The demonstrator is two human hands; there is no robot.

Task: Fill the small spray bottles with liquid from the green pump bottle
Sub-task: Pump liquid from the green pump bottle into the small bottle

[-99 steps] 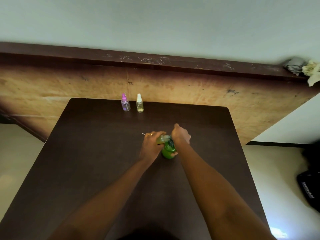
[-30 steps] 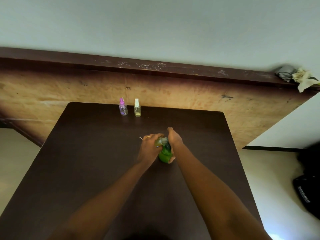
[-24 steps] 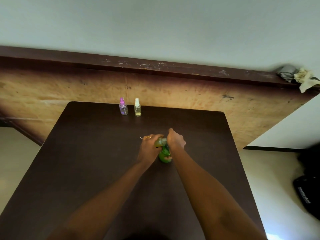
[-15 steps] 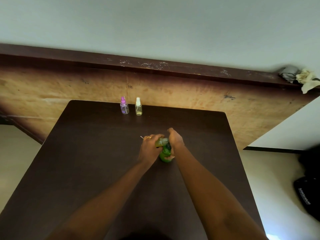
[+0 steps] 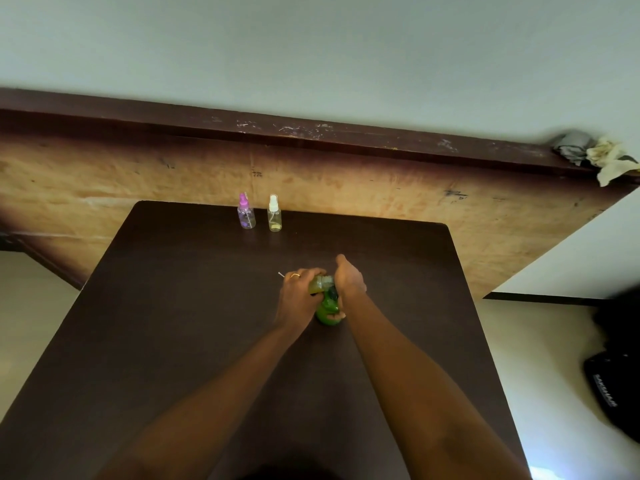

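Note:
The green pump bottle (image 5: 327, 311) stands at the middle of the dark table (image 5: 180, 306). My right hand (image 5: 350, 279) is closed over its pump head, thumb down the bottle's side. My left hand (image 5: 297, 293) grips a small clear bottle (image 5: 320, 284) with greenish liquid, held tilted against the pump's spout. A thin white stick (image 5: 281, 274) pokes out past my left fingers. Two more small spray bottles stand upright at the far edge: one with a purple cap (image 5: 246, 213) and one with a white cap (image 5: 274, 215). The spout itself is hidden by my hands.
A worn wooden board (image 5: 346, 188) rises behind the table's far edge. Crumpled cloth (image 5: 588, 154) lies on its top right end. A black bag (image 5: 613, 382) sits on the floor to the right.
My right hand has shifted slightly on the pump head, up and down. My left hand and the small bottle stay at the spout. The two far bottles have not moved.

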